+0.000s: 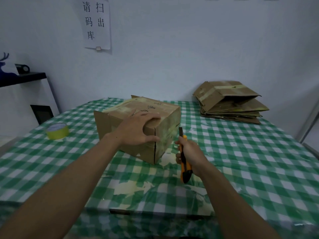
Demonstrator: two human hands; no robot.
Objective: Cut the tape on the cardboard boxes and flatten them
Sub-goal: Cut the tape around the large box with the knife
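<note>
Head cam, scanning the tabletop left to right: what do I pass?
Roll of yellow tape → cardboard box steadied by the left hand → right hand gripping the orange utility knife → stack of flattened boxes.

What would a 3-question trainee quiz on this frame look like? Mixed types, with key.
1. True or false: the right hand holds the orange and black utility knife with its blade out.
2. The left hand rests on: A) the brown cardboard box B) the yellow tape roll C) the stack of flattened cardboard boxes
3. Fill in: the tablecloth is green and white ____.

Key: 1 true; 2 A; 3 checked.
</note>
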